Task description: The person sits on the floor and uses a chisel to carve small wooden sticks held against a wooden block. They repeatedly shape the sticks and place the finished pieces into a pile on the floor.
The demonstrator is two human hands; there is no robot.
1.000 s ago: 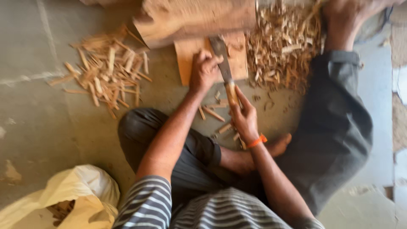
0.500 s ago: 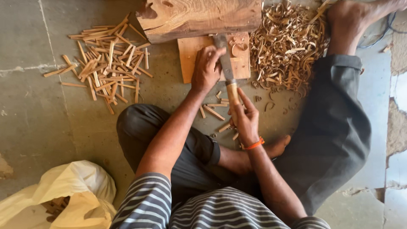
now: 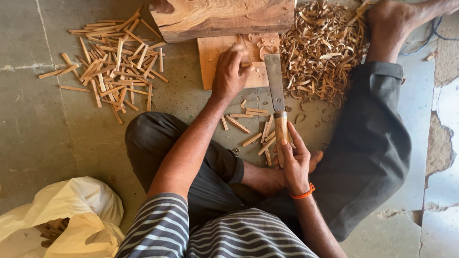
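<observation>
White plastic bag (image 3: 71,215) far lower left of the small wooden board (image 3: 213,57), slivers inside. Pile of cut wood sticks (image 3: 112,62) on the floor, left of the board. Left hand (image 3: 232,71) on the board, fingers pinched on a thin wood stick (image 3: 245,53) stood near upright on it. Big wood block (image 3: 224,16) lies across the board's top edge. Chisel (image 3: 277,100): flat blade over the board's right edge, wooden handle below it. Right hand (image 3: 294,165) wrapped tight round the handle, orange band at wrist. Few loose sticks on floor just under the board. Heap of curled shavings (image 3: 320,52) right of the board, bare foot beyond.
</observation>
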